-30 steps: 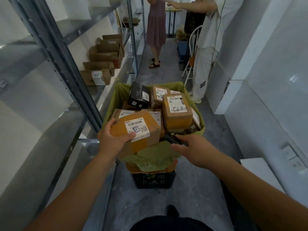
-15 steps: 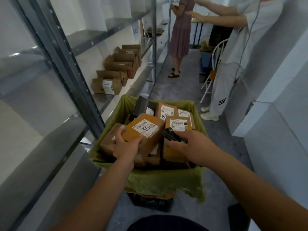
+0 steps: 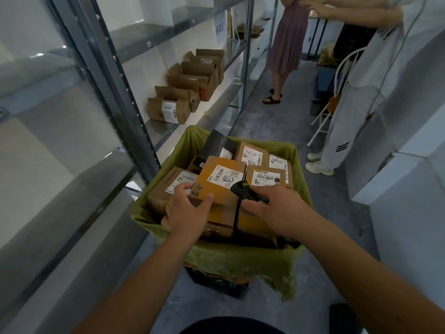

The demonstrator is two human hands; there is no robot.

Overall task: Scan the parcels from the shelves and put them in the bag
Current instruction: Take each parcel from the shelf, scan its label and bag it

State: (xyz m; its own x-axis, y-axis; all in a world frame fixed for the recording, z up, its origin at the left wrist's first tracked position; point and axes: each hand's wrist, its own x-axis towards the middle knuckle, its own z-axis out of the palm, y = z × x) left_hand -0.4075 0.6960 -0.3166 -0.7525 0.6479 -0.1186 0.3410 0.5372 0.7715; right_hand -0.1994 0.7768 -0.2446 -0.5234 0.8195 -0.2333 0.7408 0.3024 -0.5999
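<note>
the left hand (image 3: 186, 212) grips the near corner of an orange parcel (image 3: 222, 180) lying atop the full green bag (image 3: 240, 261), while the right hand (image 3: 274, 208) clasps a black scanner (image 3: 245, 192) just right of it.

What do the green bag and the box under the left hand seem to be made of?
The bag looks like soft matte woven fabric: it drapes, wrinkles, and its hanging edge is ragged. The box under the left hand looks like plain brown cardboard, matte, with a white paper label.
</note>
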